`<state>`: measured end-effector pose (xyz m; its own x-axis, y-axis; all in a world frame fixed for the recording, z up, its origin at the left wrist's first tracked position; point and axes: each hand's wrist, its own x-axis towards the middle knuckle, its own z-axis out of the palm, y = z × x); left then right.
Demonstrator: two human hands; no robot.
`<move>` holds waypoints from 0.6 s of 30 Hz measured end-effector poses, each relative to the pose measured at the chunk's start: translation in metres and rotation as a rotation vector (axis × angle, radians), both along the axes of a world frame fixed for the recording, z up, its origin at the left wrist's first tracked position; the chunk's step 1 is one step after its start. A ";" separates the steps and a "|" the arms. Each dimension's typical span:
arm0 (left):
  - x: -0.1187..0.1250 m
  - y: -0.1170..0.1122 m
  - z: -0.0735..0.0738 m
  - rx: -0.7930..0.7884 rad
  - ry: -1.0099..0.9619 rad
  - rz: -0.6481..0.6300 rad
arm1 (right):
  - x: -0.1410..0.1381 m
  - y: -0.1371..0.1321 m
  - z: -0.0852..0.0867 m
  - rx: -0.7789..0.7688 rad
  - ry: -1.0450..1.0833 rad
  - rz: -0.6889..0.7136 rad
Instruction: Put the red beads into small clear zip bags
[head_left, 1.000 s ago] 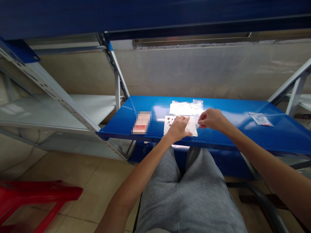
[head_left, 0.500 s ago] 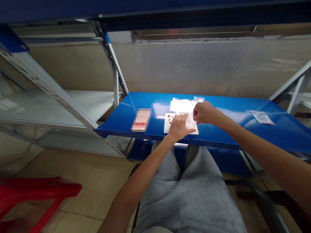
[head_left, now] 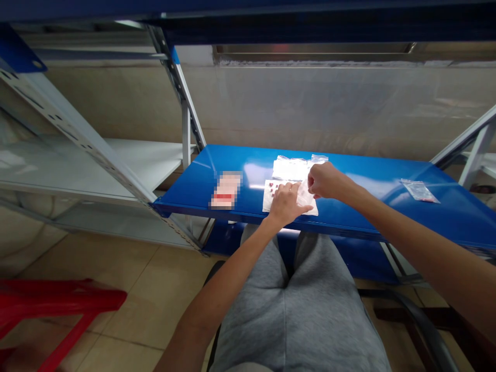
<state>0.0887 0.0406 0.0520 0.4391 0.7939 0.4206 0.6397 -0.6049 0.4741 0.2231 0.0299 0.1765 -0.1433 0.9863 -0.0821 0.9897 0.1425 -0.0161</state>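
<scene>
A white sheet [head_left: 267, 202] with several small dark red pieces [head_left: 271, 185] on it lies near the front edge of the blue shelf [head_left: 360, 212]. My left hand [head_left: 285, 203] rests flat across its middle, thumb spread to the right. At the sheet's right side, my right hand [head_left: 324, 179] is closed in a pinch on a thin translucent film [head_left: 304, 195]. The fingertips and the pinched edge are partly hidden. Just behind lie clear zip bags [head_left: 290, 168] with white contents, close to my right knuckles.
A blurred-out pink and red item [head_left: 227, 190] lies at left on the shelf. Off to the right is another clear zip bag [head_left: 419, 190]. Metal uprights [head_left: 188, 111] frame the shelf, and a red plastic stool [head_left: 62, 302] stands on the floor at lower left.
The view has shifted slightly. Both hands keep nearly the same place and grip over the sheet; nothing else visibly moved.
</scene>
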 end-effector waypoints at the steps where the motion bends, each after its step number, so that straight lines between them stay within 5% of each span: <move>1: 0.000 0.000 0.000 0.001 0.005 0.001 | 0.000 0.001 -0.001 -0.005 0.001 0.004; 18: 0.001 -0.004 -0.001 0.003 0.006 0.033 | 0.002 0.005 -0.001 -0.035 0.017 0.024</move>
